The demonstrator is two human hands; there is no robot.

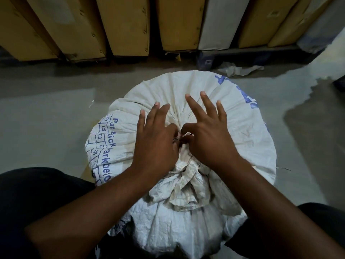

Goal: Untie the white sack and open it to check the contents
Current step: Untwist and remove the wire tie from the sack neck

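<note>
One white sack (pixel 186 94) stands on the grey floor (pixel 46 118) in the middle of the scene, full and round, its woven cloth gathered into radiating pleats that meet at a tied neck (pixel 182 141) near its centre. Blue print runs down its left side and along its far right edge. Below the tie, on the near side, the loose mouth cloth (pixel 186 186) lies in a crumpled bunch.

Two bare hands work at the tie. The left hand (pixel 156 143) rests on the sack just left of the neck, thumb and forefinger pinched at the tie, the other three fingers (pixel 142 116) stretched out flat. The right hand (pixel 209 139) mirrors it from the right: forefinger and thumb curled in on the tie, three fingers spread and raised toward the far side. What exactly binds the neck is too small to tell.

Along the far wall lean about seven tall cardboard boxes (pixel 127 25), six brown and one pale. A scrap of crumpled white material (pixel 240 70) lies on the floor before them.
</note>
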